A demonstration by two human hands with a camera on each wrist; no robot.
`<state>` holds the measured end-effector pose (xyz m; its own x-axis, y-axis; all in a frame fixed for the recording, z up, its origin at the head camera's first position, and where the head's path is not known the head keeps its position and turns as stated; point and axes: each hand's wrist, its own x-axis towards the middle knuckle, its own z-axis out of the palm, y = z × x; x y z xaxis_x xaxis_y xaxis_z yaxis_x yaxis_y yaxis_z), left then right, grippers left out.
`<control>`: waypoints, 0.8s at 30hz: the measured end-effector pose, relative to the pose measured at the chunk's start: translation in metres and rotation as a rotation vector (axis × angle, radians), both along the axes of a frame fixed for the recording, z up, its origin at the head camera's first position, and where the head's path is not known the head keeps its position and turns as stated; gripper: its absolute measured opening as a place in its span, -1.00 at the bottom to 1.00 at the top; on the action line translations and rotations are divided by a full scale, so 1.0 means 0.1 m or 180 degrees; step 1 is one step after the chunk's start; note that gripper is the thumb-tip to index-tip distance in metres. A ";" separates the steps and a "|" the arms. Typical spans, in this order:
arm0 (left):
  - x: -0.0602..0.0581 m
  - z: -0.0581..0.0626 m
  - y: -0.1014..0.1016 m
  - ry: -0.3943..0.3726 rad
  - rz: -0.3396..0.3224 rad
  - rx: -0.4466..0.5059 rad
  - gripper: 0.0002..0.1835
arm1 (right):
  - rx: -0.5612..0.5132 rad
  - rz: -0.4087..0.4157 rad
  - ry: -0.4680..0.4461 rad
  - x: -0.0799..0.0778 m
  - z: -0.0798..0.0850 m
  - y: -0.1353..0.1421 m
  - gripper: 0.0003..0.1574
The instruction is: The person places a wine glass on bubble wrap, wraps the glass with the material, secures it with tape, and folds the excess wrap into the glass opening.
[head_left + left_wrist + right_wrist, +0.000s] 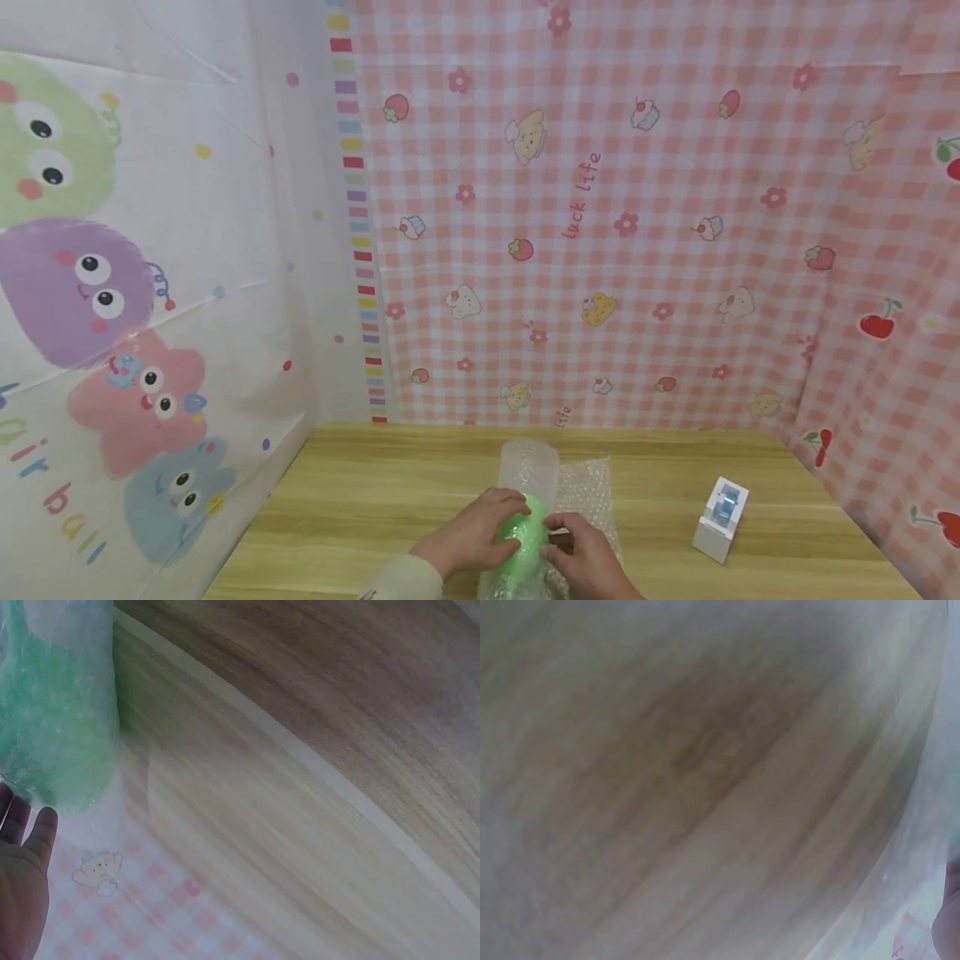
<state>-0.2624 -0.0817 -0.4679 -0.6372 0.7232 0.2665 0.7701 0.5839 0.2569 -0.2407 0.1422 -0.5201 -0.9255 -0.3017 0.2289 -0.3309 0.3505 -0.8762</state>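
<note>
Lying on the table is a rounded bright green object (527,535), wrapped in clear bubble wrap (529,467) whose tube-like end sticks out beyond it. My left hand (480,527) holds the wrapped green object, fingers bent over its top and thumb on the near side. From the other side my right hand (588,554) pinches the wrap at the object's right edge with thumb and bent fingers. The left wrist view has the green bundle at upper left, with the left hand's fingertips (46,817) at its end. Only a bit of a right-hand finger (948,922) shows in the right wrist view.
A flat part of the bubble wrap spreads right of the bundle. Farther right on the wooden table (360,500) stands a small white box-shaped dispenser (716,529) with a blue part on top. Printed cloths (600,275) hang behind and at both sides.
</note>
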 end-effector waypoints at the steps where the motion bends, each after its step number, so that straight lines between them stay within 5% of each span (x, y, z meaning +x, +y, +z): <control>1: 0.00 0.00 0.00 -0.0014 -0.0001 0.0006 -0.60 | -0.0012 -0.0017 0.0002 0.00 0.00 0.00 -0.56; 15: 0.03 0.01 0.01 0.0133 -0.0012 -0.0079 -0.63 | -0.0079 -0.0057 -0.0179 -0.01 -0.02 -0.05 -0.59; 24: 0.00 0.02 0.07 0.0334 0.0000 -0.0281 -0.64 | 0.0185 -0.0041 0.0019 0.00 0.02 -0.03 -0.63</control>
